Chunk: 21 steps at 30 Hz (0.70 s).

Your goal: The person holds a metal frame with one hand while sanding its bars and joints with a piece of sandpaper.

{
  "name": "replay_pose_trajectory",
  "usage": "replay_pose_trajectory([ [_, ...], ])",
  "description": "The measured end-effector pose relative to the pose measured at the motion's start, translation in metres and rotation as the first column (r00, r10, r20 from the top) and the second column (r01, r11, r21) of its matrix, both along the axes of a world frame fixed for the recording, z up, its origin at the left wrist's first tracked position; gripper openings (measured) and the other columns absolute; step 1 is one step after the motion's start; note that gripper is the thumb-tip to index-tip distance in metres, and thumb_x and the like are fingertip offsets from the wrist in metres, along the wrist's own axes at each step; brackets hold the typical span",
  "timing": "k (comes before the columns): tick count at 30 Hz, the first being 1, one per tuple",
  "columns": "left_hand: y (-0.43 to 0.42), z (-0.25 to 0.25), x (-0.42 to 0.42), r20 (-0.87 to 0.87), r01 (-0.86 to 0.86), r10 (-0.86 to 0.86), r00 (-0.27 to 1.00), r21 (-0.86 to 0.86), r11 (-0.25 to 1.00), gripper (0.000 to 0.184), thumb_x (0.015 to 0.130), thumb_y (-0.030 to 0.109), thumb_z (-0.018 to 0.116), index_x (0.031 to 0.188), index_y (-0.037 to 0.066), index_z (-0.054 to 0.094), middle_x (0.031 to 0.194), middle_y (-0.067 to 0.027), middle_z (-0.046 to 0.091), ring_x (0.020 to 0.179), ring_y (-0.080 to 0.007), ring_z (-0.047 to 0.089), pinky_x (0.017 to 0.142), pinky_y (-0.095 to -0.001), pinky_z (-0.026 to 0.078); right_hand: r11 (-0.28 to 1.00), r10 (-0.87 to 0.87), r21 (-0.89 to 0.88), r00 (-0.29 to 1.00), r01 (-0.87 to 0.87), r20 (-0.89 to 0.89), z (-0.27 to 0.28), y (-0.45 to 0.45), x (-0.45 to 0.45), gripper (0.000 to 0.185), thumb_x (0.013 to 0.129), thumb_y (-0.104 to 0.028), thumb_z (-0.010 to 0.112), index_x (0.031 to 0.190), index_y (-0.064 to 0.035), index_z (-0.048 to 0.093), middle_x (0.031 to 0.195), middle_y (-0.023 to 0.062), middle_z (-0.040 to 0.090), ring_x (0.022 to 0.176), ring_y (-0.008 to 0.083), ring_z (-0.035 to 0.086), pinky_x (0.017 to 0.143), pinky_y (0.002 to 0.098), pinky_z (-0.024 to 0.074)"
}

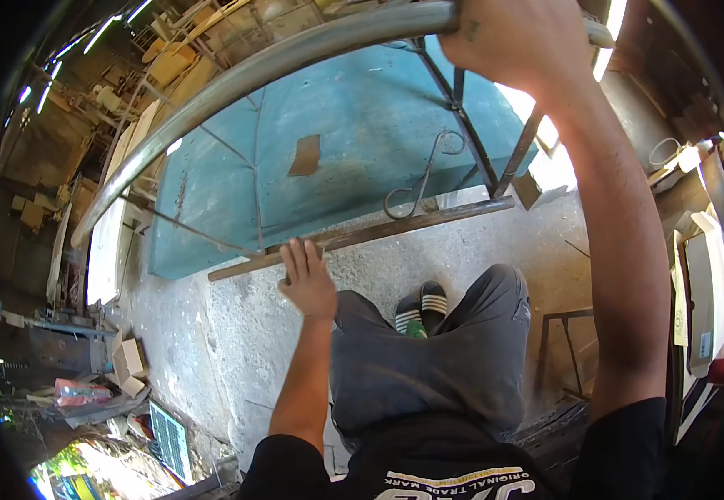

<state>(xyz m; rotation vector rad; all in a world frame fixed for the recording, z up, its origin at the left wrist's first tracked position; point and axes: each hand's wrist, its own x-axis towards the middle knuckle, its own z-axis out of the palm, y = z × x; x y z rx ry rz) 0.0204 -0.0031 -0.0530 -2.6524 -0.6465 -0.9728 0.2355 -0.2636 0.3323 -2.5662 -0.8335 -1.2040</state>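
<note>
A metal frame with a thick curved pipe [262, 71] along its top stands in front of my knees. My right hand [516, 46] is closed around that pipe near its right end; the fingertips are hidden behind it. Lower down, my left hand [308, 279] lies over the rusty flat bar [412, 223] at the frame's bottom, fingers bent across it. A brown edge shows beside these fingers, too small to name. Dark struts [470, 133] and a scroll-shaped metal piece [423, 179] join the frame's right part. Thin rods cross its left side.
Behind the frame is a large blue block-like surface [354, 112] bearing a small brown patch [304, 156]. Wooden pieces crowd the upper left. An open cardboard box [129, 362] sits at lower left. A small metal stand [569, 350] is right of my knees; boards lean farther right.
</note>
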Motion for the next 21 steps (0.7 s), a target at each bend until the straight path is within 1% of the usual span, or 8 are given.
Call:
replay_pose_trajectory([
  [2, -0.006, -0.050, 0.031, 0.203, 0.197, -0.135, 0.970, -0.326, 0.924, 0.044, 0.095, 0.015, 0.061, 0.138, 0.007, 0.056, 0.150, -0.0109, 0.052, 0.148, -0.0327, 0.042, 0.088, -0.0559, 0.041, 1.000, -0.016, 0.016, 0.999, 0.017, -0.037, 0.001, 0.006, -0.008, 0.012, 0.061, -0.021, 0.071, 0.065, -0.0101, 0.070, 0.068, 0.0158, 0.068, 0.069, 0.0369, 0.069, 0.063, 0.0467, 0.0536],
  [3, -0.048, -0.010, 0.039, 0.016, 0.142, -0.141, 0.990, -0.152, 0.978, 0.044, 0.093, 0.019, 0.064, 0.135, 0.007, 0.057, 0.151, -0.0100, 0.051, 0.146, -0.0325, 0.043, 0.090, -0.0540, 0.041, 1.000, -0.009, 0.016, 0.998, 0.008, 0.070, -0.002, 0.007, -0.016, 0.012, 0.061, -0.021, 0.071, 0.065, -0.0105, 0.070, 0.068, 0.0154, 0.068, 0.069, 0.0368, 0.069, 0.063, 0.0469, 0.0533],
  [5, -0.099, 0.025, 0.059, -0.178, 0.235, -0.274, 0.945, -0.211, 0.949, 0.052, 0.092, 0.030, 0.068, 0.140, 0.011, 0.056, 0.154, -0.0086, 0.048, 0.147, -0.0306, 0.039, 0.089, -0.0587, 0.039, 1.000, 0.003, 0.012, 0.984, -0.006, 0.179, -0.004, 0.005, -0.015, 0.011, 0.061, -0.021, 0.071, 0.065, -0.0108, 0.070, 0.068, 0.0151, 0.068, 0.069, 0.0366, 0.068, 0.064, 0.0472, 0.0530],
  [7, -0.102, 0.023, 0.068, -0.086, 0.335, -0.356, 0.931, -0.194, 0.922, 0.056, 0.093, 0.031, 0.068, 0.144, 0.014, 0.055, 0.156, -0.0071, 0.048, 0.147, -0.0300, 0.040, 0.087, -0.0599, 0.039, 1.000, -0.010, 0.016, 0.999, 0.010, -0.032, 0.002, 0.001, -0.006, 0.011, 0.060, -0.022, 0.071, 0.065, -0.0114, 0.071, 0.068, 0.0145, 0.068, 0.069, 0.0366, 0.068, 0.064, 0.0474, 0.0527],
  [11, -0.076, 0.030, 0.049, -0.184, 0.411, -0.442, 0.878, -0.187, 0.892, 0.055, 0.094, 0.031, 0.068, 0.146, 0.017, 0.056, 0.157, -0.0083, 0.046, 0.145, -0.0312, 0.041, 0.089, -0.0604, 0.039, 0.999, 0.035, 0.023, 0.993, -0.037, 0.109, -0.001, -0.002, -0.013, 0.011, 0.060, -0.021, 0.071, 0.066, -0.0111, 0.071, 0.069, 0.0150, 0.068, 0.069, 0.0369, 0.068, 0.063, 0.0473, 0.0531],
  [13, -0.057, 0.035, 0.035, -0.196, 0.264, -0.312, 0.930, -0.235, 0.935, 0.052, 0.098, 0.035, 0.063, 0.146, 0.017, 0.057, 0.157, -0.0129, 0.044, 0.138, -0.0364, 0.045, 0.093, -0.0603, 0.040, 0.999, 0.037, 0.023, 0.999, -0.037, -0.013, 0.001, -0.001, 0.001, 0.012, 0.060, -0.021, 0.070, 0.066, -0.0109, 0.071, 0.070, 0.0155, 0.069, 0.069, 0.0370, 0.069, 0.063, 0.0473, 0.0535],
  [18, -0.020, 0.060, 0.033, -0.122, 0.294, -0.337, 0.934, -0.273, 0.916, 0.049, 0.103, 0.040, 0.057, 0.146, 0.019, 0.059, 0.153, -0.0173, 0.045, 0.124, -0.0419, 0.051, 0.097, -0.0581, 0.042, 1.000, -0.006, 0.016, 0.999, 0.007, -0.047, 0.001, -0.002, 0.002, 0.013, 0.061, -0.021, 0.070, 0.067, -0.0098, 0.072, 0.072, 0.0156, 0.070, 0.071, 0.0368, 0.070, 0.064, 0.0465, 0.0551],
  [21, -0.021, 0.062, 0.047, -0.180, 0.348, -0.404, 0.897, -0.276, 0.896, 0.046, 0.103, 0.040, 0.057, 0.144, 0.019, 0.061, 0.149, -0.0170, 0.049, 0.118, -0.0413, 0.054, 0.096, -0.0567, 0.043, 0.991, 0.117, 0.056, 0.993, -0.118, 0.028, -0.001, -0.005, -0.001, 0.014, 0.062, -0.022, 0.070, 0.068, -0.0089, 0.072, 0.073, 0.0161, 0.070, 0.074, 0.0364, 0.071, 0.066, 0.0460, 0.0558],
])
